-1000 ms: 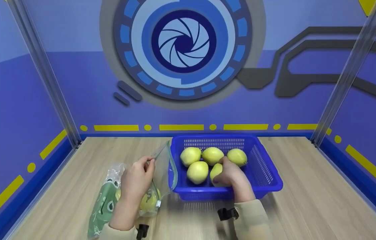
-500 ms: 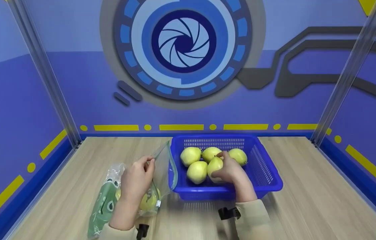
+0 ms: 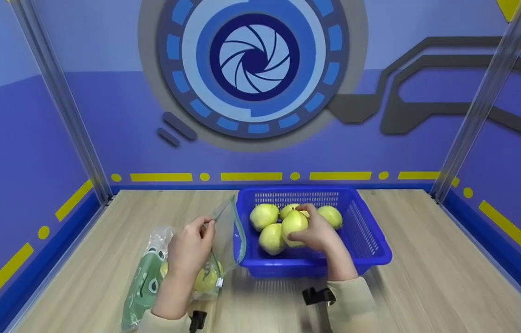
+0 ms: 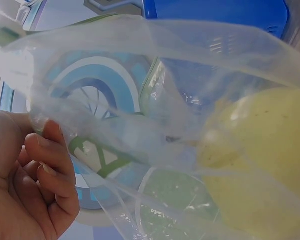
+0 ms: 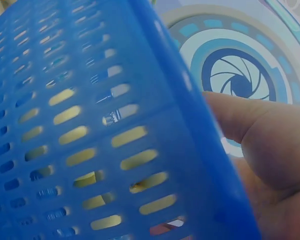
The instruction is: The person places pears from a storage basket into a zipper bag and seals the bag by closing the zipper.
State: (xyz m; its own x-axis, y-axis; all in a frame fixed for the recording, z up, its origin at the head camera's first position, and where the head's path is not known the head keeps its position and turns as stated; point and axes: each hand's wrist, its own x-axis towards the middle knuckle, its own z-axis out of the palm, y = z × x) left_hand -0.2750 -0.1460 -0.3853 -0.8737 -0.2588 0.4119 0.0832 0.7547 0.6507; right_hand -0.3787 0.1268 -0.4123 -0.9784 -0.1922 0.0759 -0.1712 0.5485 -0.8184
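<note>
My left hand [image 3: 191, 247] pinches the upper edge of a clear zip bag [image 3: 229, 231], and its mouth gapes toward the basket. Through the plastic a yellow pear [image 4: 260, 160] shows at the bag's bottom. With thumb and fingers, my right hand [image 3: 320, 231] grips a yellow-green pear [image 3: 294, 228], stem up, inside the blue basket [image 3: 283, 263] and raised over the others. Around it in the basket lie several more pears, one at the back left [image 3: 264, 217]. In the right wrist view the basket's slotted wall hides the held pear's grip; only part of the hand [image 5: 270, 155] shows.
The bag's green printed side [image 3: 142, 286] lies to the left of my left forearm. A white slider [image 3: 219, 282] sits on the zip strip. Wooden tabletop [image 3: 436, 259] extends right of the basket, and blue printed walls [image 3: 260, 157] enclose the back and sides.
My right hand has drawn its pear up and slightly left off the basket floor, partly covering the pear behind. The left hand and the bag have stayed in place.
</note>
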